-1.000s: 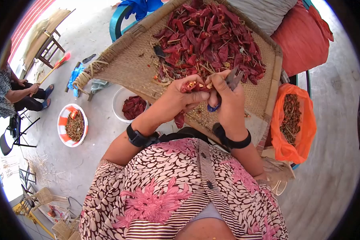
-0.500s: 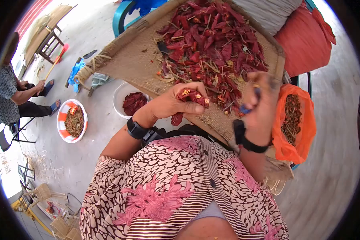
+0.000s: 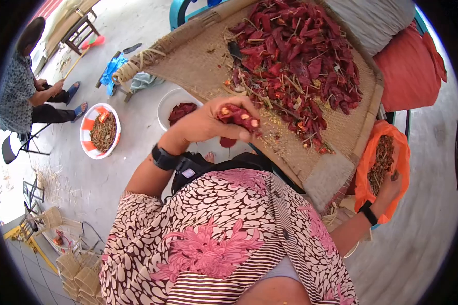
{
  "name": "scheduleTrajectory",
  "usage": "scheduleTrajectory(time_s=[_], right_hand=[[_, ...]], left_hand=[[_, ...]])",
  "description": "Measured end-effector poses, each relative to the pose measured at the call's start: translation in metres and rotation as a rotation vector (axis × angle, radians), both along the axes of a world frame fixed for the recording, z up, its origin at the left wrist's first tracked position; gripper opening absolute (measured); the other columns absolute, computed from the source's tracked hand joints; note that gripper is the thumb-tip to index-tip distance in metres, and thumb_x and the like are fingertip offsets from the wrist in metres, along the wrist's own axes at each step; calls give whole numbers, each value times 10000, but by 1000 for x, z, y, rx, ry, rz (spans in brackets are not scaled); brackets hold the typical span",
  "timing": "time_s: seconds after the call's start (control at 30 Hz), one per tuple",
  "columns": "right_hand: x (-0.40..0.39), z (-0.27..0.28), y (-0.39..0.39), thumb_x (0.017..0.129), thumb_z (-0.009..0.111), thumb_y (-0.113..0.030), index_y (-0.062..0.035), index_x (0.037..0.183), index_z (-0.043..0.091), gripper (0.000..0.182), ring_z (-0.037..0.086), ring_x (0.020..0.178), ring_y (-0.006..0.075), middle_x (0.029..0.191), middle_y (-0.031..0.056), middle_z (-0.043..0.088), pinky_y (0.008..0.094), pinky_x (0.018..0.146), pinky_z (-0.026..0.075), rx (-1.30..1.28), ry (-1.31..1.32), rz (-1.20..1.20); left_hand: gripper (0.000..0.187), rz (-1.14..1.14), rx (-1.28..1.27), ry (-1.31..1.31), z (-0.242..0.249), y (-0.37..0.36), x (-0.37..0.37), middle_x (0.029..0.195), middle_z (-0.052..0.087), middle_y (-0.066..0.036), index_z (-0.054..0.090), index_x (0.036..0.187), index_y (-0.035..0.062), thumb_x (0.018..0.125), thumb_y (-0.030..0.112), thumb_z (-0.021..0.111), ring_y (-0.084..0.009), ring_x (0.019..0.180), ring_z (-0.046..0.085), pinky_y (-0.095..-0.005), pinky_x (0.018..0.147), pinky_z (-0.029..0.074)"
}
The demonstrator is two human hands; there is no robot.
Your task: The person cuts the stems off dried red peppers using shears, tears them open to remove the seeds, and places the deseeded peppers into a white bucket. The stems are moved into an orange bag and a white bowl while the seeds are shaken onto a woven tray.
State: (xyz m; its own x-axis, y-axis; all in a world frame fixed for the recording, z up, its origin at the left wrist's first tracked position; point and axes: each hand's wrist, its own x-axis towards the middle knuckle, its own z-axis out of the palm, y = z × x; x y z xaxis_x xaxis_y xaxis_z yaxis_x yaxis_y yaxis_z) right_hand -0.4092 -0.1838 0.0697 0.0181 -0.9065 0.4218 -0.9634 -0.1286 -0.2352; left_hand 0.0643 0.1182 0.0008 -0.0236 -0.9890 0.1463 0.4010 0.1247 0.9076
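Note:
My left hand (image 3: pixel 198 122) is closed around a bunch of dried red chillies (image 3: pixel 237 116), their pale open ends facing right; another dark red chilli (image 3: pixel 228 142) hangs below the palm. Over at the right, my right hand (image 3: pixel 389 187) reaches into an orange plastic bag (image 3: pixel 362 190) that holds brownish chilli stems and scraps (image 3: pixel 380 165). Its fingers are mostly hidden, and a small dark spot shows by them. In front of me a large heap of dried red chillies (image 3: pixel 303 56) lies on a woven bamboo tray (image 3: pixel 198 63), with seeds and stalks scattered about.
A white tub (image 3: pixel 162 113) with dark red chillies sits beyond my left wrist. Left of it stands an orange-and-white basket (image 3: pixel 118 133) of scraps. A seated person (image 3: pixel 18 96) holds a stick. Red (image 3: pixel 409 68) and grey sacks (image 3: pixel 376 23) lie at the back right.
My right hand has moved from over the tray, near my left hand, to the orange bag at the right. A blue item seen at its fingers no longer shows. My left hand keeps its chillies.

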Motion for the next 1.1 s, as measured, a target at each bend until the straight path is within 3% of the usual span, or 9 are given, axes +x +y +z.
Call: scheduleTrajectory(time_s=[0.23,0.43,0.53,0.67,0.73,0.77,0.9,0.97,1.1], right_hand=[[81,8,59,956,501,-205,26,1226,554,359,625,914,195,1125,124,637,299,805,476,21,-280,246],[150,10,83,974,465,-243,-4,1202,558,343,603,787,109,1052,71,661,264,675,475,201,-360,441],[185,2,95,968,471,-223,-43,1173,577,293,606,772,142,1016,88,666,273,663,477,393,-259,438],[208,-40,78,918,559,-212,-43,1112,601,261,618,881,301,1003,168,640,387,755,477,314,-125,671],[219,-51,70,891,595,-203,-36,1071,607,246,608,919,351,1005,183,633,428,773,469,266,14,696],[224,-53,69,881,606,-197,-36,1057,607,238,604,926,362,1006,185,633,438,771,468,276,65,684],[241,-67,50,870,610,-179,-42,1021,608,204,601,927,376,965,188,632,449,767,467,372,252,567],[240,-84,36,865,615,-180,-48,1026,607,208,602,913,379,943,186,635,459,752,467,412,293,622],[233,-102,28,860,623,-176,-43,1043,603,227,603,855,391,920,194,642,461,727,475,308,190,718]], left_hand=[[185,275,490,-401,-56,74,65,666,560,22,597,956,64,812,110,704,-59,515,506,-198,446,362],[187,685,652,-242,-160,72,81,663,538,9,583,987,67,836,141,664,-78,382,411,-228,378,310],[491,767,691,-190,-240,62,101,1034,624,-80,539,1166,-11,753,131,763,-176,956,594,-295,856,479],[1050,943,706,-232,-296,48,115,1288,517,-211,193,1464,-21,669,220,836,-257,1170,520,-349,976,427],[1013,886,694,-314,-288,42,117,1348,460,-251,201,1468,-8,700,221,820,-290,1219,489,-363,976,431],[806,832,653,-368,-292,42,120,1297,529,-205,356,1418,5,742,161,765,-252,1166,533,-350,963,443],[375,221,635,-625,-196,44,85,1022,684,-82,617,1170,9,802,83,613,-184,981,622,-313,898,481],[305,-208,636,-701,-133,40,60,964,690,-92,617,1119,0,832,98,583,-194,905,647,-314,817,502],[271,-367,360,-719,-45,33,16,924,681,-93,600,1127,-10,906,147,608,-177,819,652,-296,745,513]])
